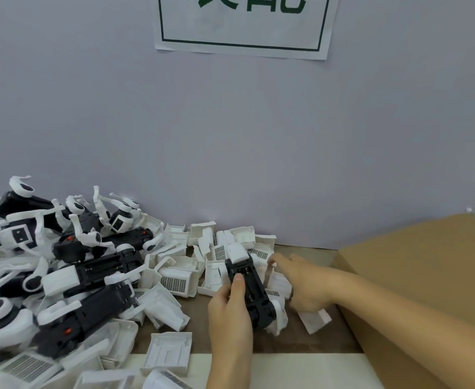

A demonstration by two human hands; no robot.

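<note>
My left hand (pixel 230 310) grips a black toy body (pixel 251 290) with a white end piece, thumb pressed on its top face, above the brown table. My right hand (pixel 303 279) reaches just right of it into a heap of white plastic shell parts (pixel 239 240). Its fingers are among the parts, and whether they hold one is blurred. A pile of assembled black-and-white toy bodies (pixel 71 265) fills the left of the table.
A brown cardboard box (pixel 427 265) stands at the right, under my right forearm. Loose white shell parts (pixel 169 352) lie near the table's front edge. A pale wall with a paper sign (pixel 242 23) closes off the back.
</note>
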